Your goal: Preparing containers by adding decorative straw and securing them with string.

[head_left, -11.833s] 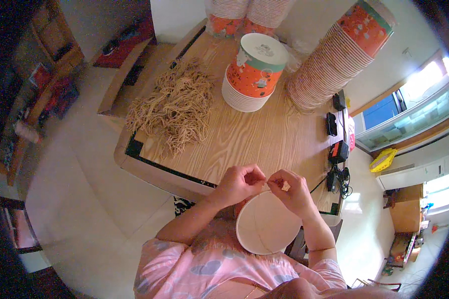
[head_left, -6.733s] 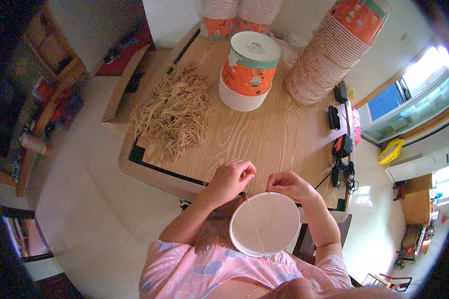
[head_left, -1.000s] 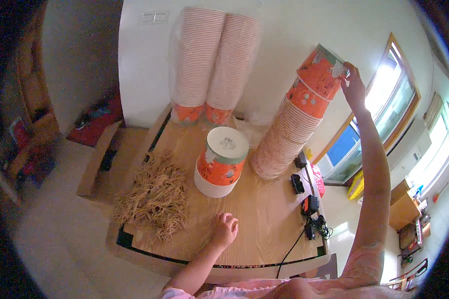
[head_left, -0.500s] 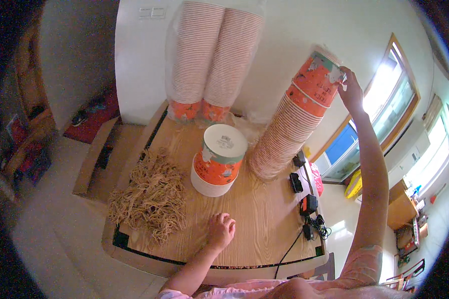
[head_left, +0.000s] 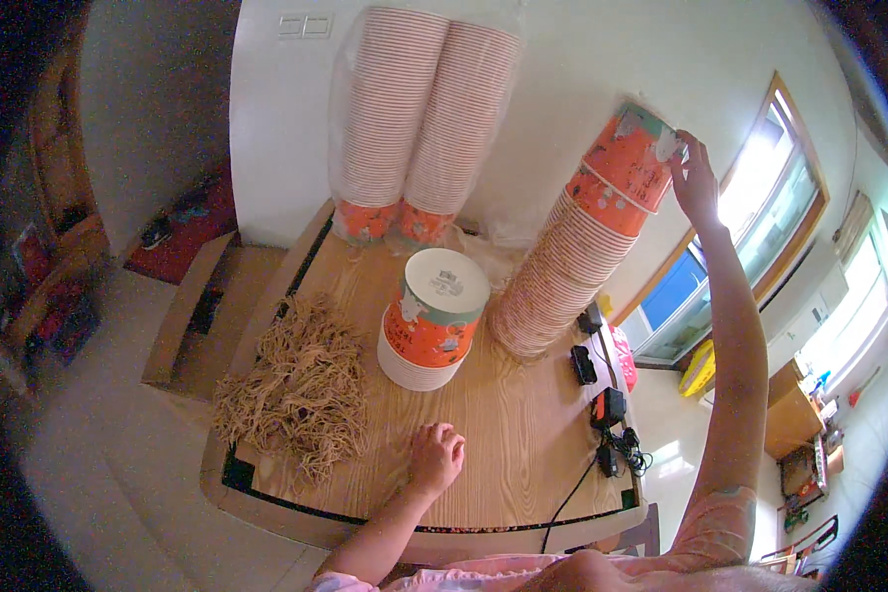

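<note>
Right hand (head_left: 699, 185) raised, top cup (head_left: 629, 150) lifted (partway)

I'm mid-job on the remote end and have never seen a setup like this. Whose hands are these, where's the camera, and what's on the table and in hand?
There is no machine here: these are a person's bare hands, seen from a wide fisheye camera on their head, so picture left is their left and edges bend. The right hand reaches up, its fingers at the top tub of a tall stack; how firm the grip is, I can't tell. The left hand is loosely curled over the wooden table, with nothing visible in it. Also on the table are a heap of tan twine, a short stack of upside-down tubs, two plastic-wrapped stacks at the back and black adapters on the right.
</note>
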Available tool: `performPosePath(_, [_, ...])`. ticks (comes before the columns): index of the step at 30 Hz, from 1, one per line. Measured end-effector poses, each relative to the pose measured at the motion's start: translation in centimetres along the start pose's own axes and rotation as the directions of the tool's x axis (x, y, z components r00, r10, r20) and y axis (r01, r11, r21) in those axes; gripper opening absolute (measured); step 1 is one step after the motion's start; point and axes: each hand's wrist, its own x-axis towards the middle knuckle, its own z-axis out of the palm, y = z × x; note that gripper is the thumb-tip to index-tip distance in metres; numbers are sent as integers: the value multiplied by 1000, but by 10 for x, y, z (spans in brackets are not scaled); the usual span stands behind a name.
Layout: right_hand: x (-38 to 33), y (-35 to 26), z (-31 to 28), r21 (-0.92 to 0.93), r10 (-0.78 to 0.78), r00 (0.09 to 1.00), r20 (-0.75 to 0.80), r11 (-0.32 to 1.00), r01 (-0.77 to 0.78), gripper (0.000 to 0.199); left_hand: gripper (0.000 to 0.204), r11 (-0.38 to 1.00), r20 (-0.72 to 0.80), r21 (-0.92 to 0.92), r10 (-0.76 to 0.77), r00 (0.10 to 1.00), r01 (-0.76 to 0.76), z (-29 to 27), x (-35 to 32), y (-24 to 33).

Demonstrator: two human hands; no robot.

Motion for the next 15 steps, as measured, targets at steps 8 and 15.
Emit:
performPosePath(8, [-6,-18,5,-409,-142,987,-80,907,97,46,10,1000,23,21,-5,1000,5,-7,2,2])
performPosePath(15, [-1,11,18,57,-23,964,266,998,8,20,10,999,1,-16,27,1000,-27,-1,3,4])
